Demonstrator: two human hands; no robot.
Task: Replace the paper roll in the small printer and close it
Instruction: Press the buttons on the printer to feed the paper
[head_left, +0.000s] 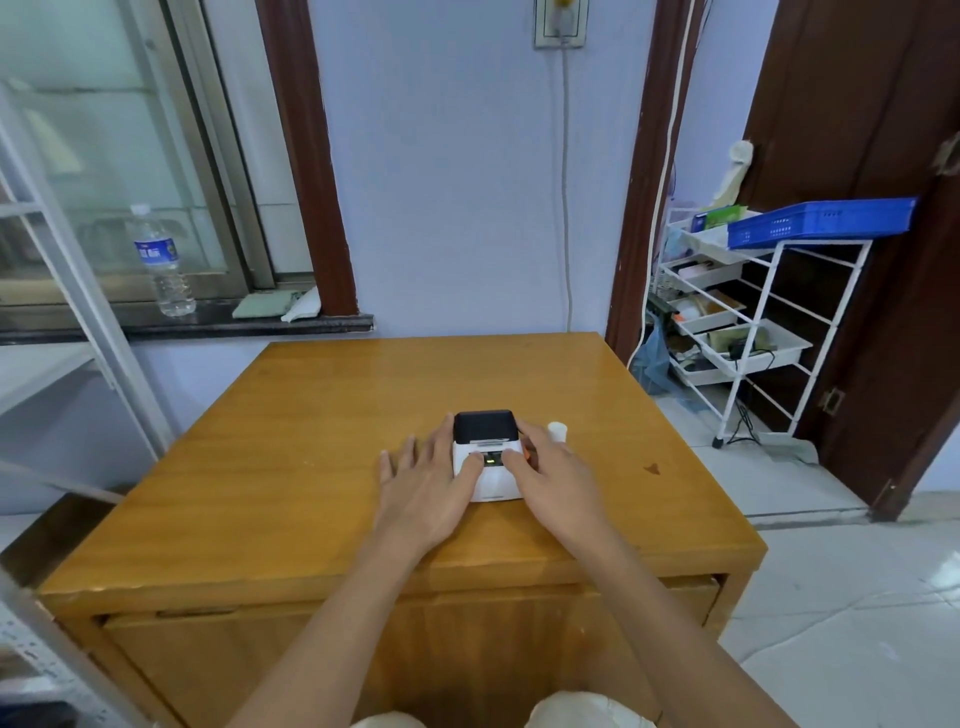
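So, small white printer (487, 457) with black lid down, centre of the wooden table (311, 441), left hand (431, 483) and right hand (550, 478) flanking it, fingers spread, gripping nothing, thumbs on its front, white paper roll (557, 431) just right.

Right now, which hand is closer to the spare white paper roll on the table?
The right hand. The paper roll stands just beyond its knuckles, right of the printer; the left hand lies on the printer's far side.

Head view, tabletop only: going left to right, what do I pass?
left hand → small printer → right hand → white paper roll, standing just beyond the right hand's fingers → dark stain on the wooden table.
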